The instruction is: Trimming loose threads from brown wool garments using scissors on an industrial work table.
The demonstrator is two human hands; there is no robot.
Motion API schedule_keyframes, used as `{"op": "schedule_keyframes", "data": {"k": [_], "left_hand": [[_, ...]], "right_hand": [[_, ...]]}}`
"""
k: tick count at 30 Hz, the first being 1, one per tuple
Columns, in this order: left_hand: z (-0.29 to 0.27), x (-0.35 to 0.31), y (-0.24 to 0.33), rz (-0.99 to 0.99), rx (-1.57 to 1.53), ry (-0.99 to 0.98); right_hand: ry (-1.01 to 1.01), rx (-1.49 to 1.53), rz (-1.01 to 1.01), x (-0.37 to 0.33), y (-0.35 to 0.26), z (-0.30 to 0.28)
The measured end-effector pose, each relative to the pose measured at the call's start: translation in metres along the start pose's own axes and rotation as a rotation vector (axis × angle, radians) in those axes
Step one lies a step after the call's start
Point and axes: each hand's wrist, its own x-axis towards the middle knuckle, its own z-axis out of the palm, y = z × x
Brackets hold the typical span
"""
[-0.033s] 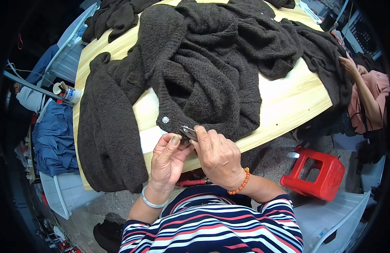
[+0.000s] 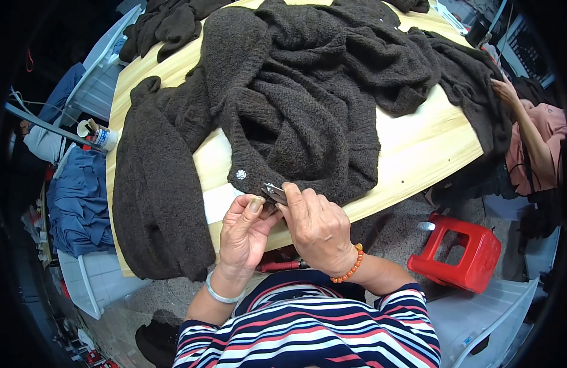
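Observation:
A dark brown knitted cardigan [image 2: 296, 104] lies heaped across a pale wooden table [image 2: 418, 153]. A small silvery button [image 2: 241, 175] sits on its near hem. At the table's front edge, my right hand [image 2: 317, 230], with an orange bead bracelet, grips small metal snips [image 2: 274, 192] whose tips point at the hem. My left hand [image 2: 243, 236], wearing a silver bangle, pinches the cardigan's edge just below the snips, thumb up against them. Another dark knitted piece [image 2: 154, 208] hangs over the table's left edge.
A red plastic stool [image 2: 458, 251] stands on the floor to my right. Another person in a pink top [image 2: 532, 141] works at the table's right side. A red-handled tool [image 2: 283, 265] lies below my hands. Blue cloth [image 2: 78, 196] and a bottle [image 2: 102, 137] are at left.

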Motion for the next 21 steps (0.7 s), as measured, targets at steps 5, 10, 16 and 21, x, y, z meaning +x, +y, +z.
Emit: {"op": "schedule_keyframes", "data": {"k": [5, 10, 16, 21], "left_hand": [[0.007, -0.001, 0.000, 0.024, 0.069, 0.036], [0.007, 0.000, 0.000, -0.001, 0.050, 0.032], [0.012, 0.003, -0.003, -0.027, 0.006, 0.014], [0.018, 0.002, -0.004, -0.005, -0.028, 0.023]], "right_hand": [[0.040, -0.015, -0.068, 0.001, 0.006, 0.001], [0.075, -0.023, -0.140, 0.003, 0.015, 0.001], [0.096, -0.015, -0.195, 0.003, 0.024, 0.001], [0.102, -0.041, -0.184, 0.004, 0.022, 0.000]]}}
